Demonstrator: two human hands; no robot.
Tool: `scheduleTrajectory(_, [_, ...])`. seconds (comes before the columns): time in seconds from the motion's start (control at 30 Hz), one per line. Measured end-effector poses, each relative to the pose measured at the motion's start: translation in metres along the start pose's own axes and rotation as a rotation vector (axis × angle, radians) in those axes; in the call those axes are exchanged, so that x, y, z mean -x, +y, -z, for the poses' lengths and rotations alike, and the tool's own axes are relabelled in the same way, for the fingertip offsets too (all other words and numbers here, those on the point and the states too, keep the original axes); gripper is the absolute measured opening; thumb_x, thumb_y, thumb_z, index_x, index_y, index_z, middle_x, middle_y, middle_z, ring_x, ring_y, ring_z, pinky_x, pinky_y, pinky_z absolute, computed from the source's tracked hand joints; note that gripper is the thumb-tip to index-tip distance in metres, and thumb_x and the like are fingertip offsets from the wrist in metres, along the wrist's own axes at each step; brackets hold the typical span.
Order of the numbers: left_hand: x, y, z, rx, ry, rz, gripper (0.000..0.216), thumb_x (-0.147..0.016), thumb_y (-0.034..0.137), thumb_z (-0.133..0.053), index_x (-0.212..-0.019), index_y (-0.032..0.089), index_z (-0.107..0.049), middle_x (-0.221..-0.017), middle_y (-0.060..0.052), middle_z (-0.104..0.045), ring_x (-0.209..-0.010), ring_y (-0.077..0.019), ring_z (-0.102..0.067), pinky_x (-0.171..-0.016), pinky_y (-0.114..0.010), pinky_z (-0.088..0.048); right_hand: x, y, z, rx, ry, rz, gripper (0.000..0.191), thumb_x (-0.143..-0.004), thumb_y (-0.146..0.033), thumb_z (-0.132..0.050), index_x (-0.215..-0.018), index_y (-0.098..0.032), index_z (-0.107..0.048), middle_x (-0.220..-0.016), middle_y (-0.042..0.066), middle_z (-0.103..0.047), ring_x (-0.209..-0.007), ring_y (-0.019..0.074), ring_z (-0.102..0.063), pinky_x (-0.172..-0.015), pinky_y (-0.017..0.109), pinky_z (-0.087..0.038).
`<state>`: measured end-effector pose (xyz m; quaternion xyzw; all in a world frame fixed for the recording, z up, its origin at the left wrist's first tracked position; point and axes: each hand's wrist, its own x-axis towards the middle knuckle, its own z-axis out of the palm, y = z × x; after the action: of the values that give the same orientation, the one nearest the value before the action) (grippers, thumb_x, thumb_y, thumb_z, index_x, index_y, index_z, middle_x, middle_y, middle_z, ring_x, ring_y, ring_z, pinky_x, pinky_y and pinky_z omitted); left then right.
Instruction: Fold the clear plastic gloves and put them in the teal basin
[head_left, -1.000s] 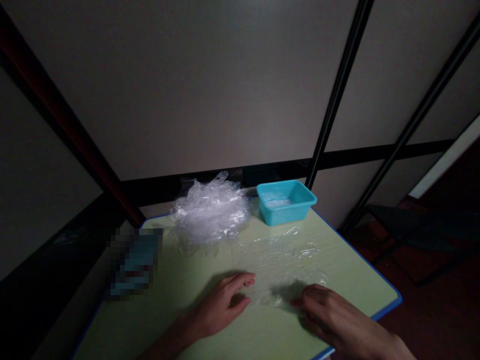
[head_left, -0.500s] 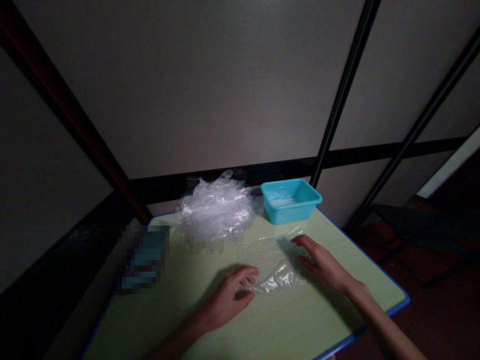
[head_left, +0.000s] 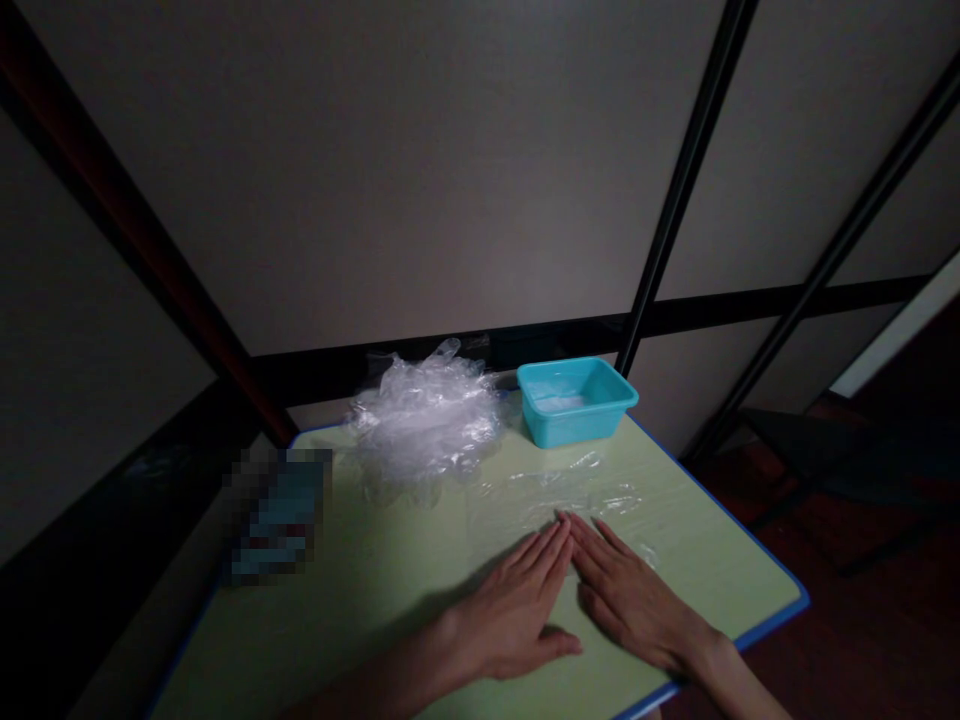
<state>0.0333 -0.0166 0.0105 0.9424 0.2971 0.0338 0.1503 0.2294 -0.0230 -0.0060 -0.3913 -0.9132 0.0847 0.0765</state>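
A thin, clear plastic glove point(head_left: 540, 492) lies spread on the table, its outline hard to make out. My left hand point(head_left: 517, 605) presses flat over its near part, fingers stretched out together and thumb apart. Beside it, my right hand point(head_left: 626, 590) also lies flat, and the fingertips of both hands meet over the plastic. Neither hand grips anything. Behind my left hand sits a crumpled pile of clear plastic gloves point(head_left: 427, 415), with some finger-shaped tips sticking out.
A turquoise plastic tub point(head_left: 577, 425) with something whitish inside stands at the back right of the pale green table point(head_left: 300, 640), which has a blue edge. A blurred-out item point(head_left: 281, 515) lies at the left edge. Wall panels rise behind; a dark chair point(head_left: 840, 470) is at right.
Both hands have come down flat onto the plastic and drawn together until their fingertips meet. The right hand has moved toward me, and the plastic now lies flatter.
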Motion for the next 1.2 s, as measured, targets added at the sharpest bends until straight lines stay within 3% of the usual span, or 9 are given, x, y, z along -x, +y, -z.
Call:
scheduleTrajectory(0.13, [0.005, -0.005, -0.005, -0.025, -0.039, 0.028, 0.085, -0.077, 0.046, -0.054, -0.137, 0.005, -0.01, -0.143, -0.015, -0.003, -0.131, -0.0246, -0.003, -0.107, -0.036, -0.013, 0.001, 0.001, -0.004, 0.022, 0.018, 0.008, 0.06, -0.085, -0.02, -0.035, -0.139, -0.012, -0.01, -0.144, 0.01, -0.006, -0.131, 0.0211, -0.007, -0.107, 0.043, -0.014])
scheduleTrajectory(0.43, [0.047, -0.017, -0.004, -0.018, -0.048, 0.11, 0.081, -0.078, 0.038, -0.057, -0.139, 0.019, -0.006, -0.145, -0.006, -0.004, -0.132, -0.0218, -0.007, -0.108, -0.036, -0.013, 0.002, 0.0, -0.004, 0.019, 0.042, 0.001, 0.061, -0.086, -0.021, -0.034, -0.139, -0.015, -0.006, -0.144, 0.008, -0.007, -0.131, 0.0215, -0.01, -0.106, 0.043, -0.017])
scheduleTrajectory(0.83, [0.05, -0.017, -0.004, -0.008, -0.047, 0.126, 0.081, -0.078, 0.036, -0.056, -0.139, 0.023, -0.004, -0.145, -0.004, -0.004, -0.132, -0.0226, -0.007, -0.107, -0.039, -0.016, 0.011, 0.006, -0.008, -0.019, 0.113, -0.091, 0.056, -0.089, -0.026, -0.03, -0.139, -0.018, -0.005, -0.143, 0.006, -0.012, -0.13, 0.0219, -0.016, -0.106, 0.046, -0.016])
scheduleTrajectory(1.03, [0.053, -0.019, -0.005, 0.032, 0.085, 0.184, 0.087, -0.078, 0.031, -0.056, -0.137, 0.025, 0.008, -0.146, -0.003, -0.005, -0.132, -0.0235, -0.007, -0.106, -0.044, -0.017, -0.001, 0.023, 0.011, -0.022, 0.116, -0.16, 0.052, -0.092, -0.03, -0.024, -0.139, -0.016, -0.007, -0.142, 0.007, -0.019, -0.131, 0.0203, -0.015, -0.106, 0.047, -0.014])
scheduleTrajectory(1.2, [0.055, -0.023, -0.006, 0.059, 0.136, 0.203, 0.073, -0.082, 0.029, -0.049, -0.138, 0.025, -0.003, -0.144, -0.003, -0.018, -0.131, -0.023, -0.011, -0.107, -0.048, -0.013, -0.03, 0.044, 0.016, -0.009, 0.066, -0.211, 0.049, -0.091, -0.031, -0.024, -0.137, -0.014, -0.022, -0.138, 0.01, -0.03, -0.128, 0.0225, -0.024, -0.105, 0.049, -0.014])
